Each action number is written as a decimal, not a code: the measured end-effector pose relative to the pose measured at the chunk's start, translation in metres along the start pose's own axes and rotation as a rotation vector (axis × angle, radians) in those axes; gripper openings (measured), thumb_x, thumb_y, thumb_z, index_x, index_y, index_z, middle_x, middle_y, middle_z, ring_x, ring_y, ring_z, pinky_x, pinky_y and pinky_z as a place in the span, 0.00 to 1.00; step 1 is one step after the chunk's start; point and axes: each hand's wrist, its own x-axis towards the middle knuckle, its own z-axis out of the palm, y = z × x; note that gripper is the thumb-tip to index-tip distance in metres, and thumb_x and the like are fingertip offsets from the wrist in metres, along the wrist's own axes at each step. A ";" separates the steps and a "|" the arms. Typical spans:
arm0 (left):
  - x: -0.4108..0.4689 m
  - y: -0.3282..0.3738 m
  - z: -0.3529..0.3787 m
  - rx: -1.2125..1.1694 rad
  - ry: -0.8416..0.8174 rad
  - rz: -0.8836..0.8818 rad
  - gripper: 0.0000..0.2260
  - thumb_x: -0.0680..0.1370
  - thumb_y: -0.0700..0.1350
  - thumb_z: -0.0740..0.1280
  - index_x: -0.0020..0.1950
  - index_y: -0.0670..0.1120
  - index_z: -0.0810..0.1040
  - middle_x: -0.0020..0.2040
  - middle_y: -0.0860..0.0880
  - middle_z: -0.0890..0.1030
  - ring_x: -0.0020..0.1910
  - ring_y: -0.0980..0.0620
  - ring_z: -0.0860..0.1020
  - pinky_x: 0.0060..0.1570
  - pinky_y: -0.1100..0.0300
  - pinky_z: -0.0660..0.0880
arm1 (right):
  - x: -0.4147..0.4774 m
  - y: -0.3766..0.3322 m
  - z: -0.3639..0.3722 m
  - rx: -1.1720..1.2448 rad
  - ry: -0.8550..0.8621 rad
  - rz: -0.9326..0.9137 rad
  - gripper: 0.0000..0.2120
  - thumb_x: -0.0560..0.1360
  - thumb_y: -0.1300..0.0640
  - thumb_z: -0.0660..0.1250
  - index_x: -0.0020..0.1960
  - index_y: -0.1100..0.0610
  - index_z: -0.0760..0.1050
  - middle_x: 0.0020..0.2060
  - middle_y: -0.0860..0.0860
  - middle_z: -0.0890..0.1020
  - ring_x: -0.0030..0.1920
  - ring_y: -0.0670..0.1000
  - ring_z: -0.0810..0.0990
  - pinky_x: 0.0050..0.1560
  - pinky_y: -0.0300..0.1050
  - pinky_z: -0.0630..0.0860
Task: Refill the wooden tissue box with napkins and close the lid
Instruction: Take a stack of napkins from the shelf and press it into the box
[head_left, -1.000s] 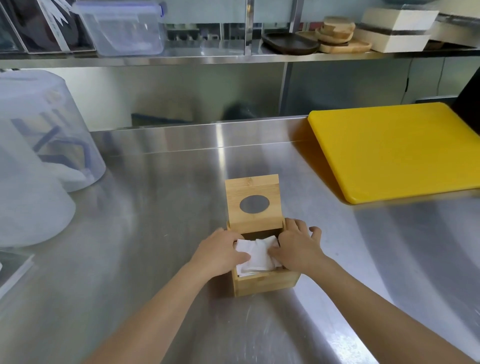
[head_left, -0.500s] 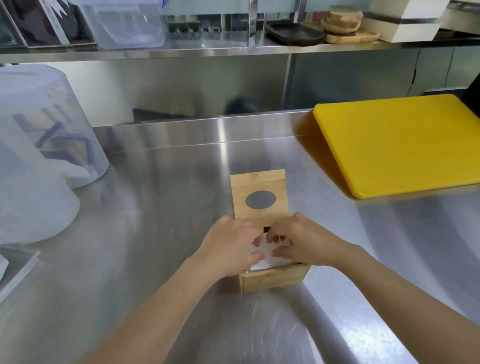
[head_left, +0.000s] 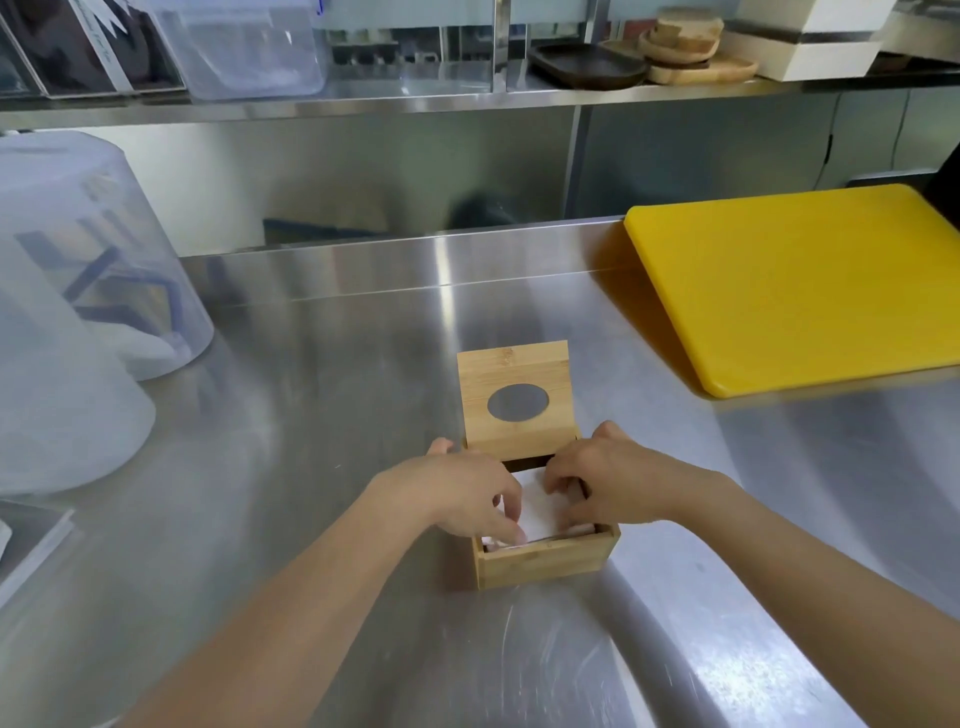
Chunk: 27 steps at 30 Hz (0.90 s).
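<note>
A small wooden tissue box (head_left: 545, 564) stands on the steel counter in front of me. Its hinged lid (head_left: 514, 371), with an oval hole, stands upright at the back. White napkins (head_left: 537, 512) lie inside the box, partly hidden by my fingers. My left hand (head_left: 457, 493) rests over the box's left side, fingers bent down onto the napkins. My right hand (head_left: 602, 480) covers the right side, its fingertips pressing on the stack, thumb near the lid's base.
A yellow cutting board (head_left: 800, 286) lies at the right rear. Translucent plastic containers (head_left: 67, 291) stand at the left. A shelf (head_left: 467, 101) above the counter holds a plastic tub, a dark tray and wooden plates.
The napkins have sunk from a crumpled pile above the rim to a flat stack inside the box. Both hands have pushed down and spread toward the box's sides.
</note>
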 end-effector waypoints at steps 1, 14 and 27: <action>-0.001 -0.001 -0.001 -0.026 0.002 -0.002 0.08 0.74 0.57 0.63 0.45 0.55 0.77 0.44 0.54 0.77 0.54 0.49 0.68 0.66 0.50 0.56 | 0.000 0.001 -0.002 0.009 0.005 0.002 0.06 0.73 0.53 0.66 0.47 0.54 0.77 0.42 0.47 0.79 0.41 0.47 0.71 0.56 0.45 0.62; 0.005 0.007 0.015 0.202 0.148 0.033 0.03 0.73 0.46 0.64 0.40 0.48 0.74 0.39 0.51 0.72 0.47 0.52 0.66 0.69 0.45 0.48 | 0.007 -0.002 0.007 -0.070 -0.065 0.027 0.06 0.72 0.62 0.64 0.40 0.53 0.70 0.40 0.48 0.73 0.41 0.50 0.71 0.50 0.45 0.71; -0.006 -0.019 0.015 -1.149 0.895 -0.233 0.14 0.73 0.41 0.69 0.57 0.48 0.74 0.49 0.50 0.78 0.48 0.53 0.76 0.43 0.63 0.70 | 0.010 0.023 0.007 1.156 0.508 0.386 0.14 0.71 0.64 0.70 0.55 0.55 0.75 0.46 0.49 0.79 0.49 0.48 0.77 0.46 0.37 0.73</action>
